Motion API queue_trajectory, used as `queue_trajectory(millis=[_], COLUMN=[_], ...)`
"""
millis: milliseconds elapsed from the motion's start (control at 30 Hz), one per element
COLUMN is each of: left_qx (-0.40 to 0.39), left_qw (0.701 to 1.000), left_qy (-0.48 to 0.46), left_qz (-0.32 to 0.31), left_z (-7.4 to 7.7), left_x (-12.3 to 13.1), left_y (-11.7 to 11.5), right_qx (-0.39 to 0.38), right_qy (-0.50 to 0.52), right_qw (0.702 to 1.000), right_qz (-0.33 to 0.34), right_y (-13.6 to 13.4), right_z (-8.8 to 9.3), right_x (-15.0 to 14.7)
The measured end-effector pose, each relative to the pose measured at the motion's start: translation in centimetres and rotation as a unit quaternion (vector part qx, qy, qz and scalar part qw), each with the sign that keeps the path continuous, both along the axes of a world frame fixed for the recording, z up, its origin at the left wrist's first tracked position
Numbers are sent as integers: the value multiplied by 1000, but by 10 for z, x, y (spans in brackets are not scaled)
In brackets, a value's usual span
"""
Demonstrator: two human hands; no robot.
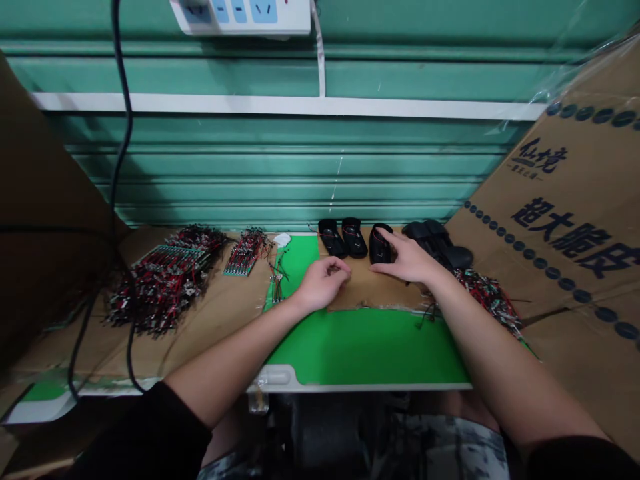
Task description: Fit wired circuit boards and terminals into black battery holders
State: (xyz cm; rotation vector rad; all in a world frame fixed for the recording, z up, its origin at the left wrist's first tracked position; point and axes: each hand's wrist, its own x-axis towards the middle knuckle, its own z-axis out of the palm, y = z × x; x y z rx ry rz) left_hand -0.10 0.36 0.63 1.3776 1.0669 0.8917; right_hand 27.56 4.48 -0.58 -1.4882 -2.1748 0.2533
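Green mat — black cases, red wires

Matte black oval plastic casing w/ thin red wire looped across top, lying flat at far edge of torn brown cardboard sheet, on bright green work mat. Two similar black casings just left, side by side, slightly tilted, also w/ red wires. Cardboard lies flat, ragged edges, front edge frayed.

2 hands, 3 black plastic housings side by side, 1 power strip
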Motion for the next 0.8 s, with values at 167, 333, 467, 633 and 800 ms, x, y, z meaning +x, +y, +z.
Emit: queue_trajectory(millis=[167,333,467,633,800], left_qx=[21,35,45,61,74], left_qw=[999,998,997,994,993], left_qy=[25,43,61,82,94], left_qz=[-5,-11,-18,-24,-23], left_z=[-5,-10,-10,-11,-13], left_x=[0,0,0,-1,-2], left_y=[1,3,3,4,5], right_qx=[9,-6,12,33,25], right_qy=[32,44,0,-40,-39], right_qw=[999,999,1000,997,997], right_qz=[9,15,-9,-49,-64], right_y=[-1,-2,0,3,0], right_z=[1,4,1,-6,-1], right_x=[0,-3,-6,-7,-11])
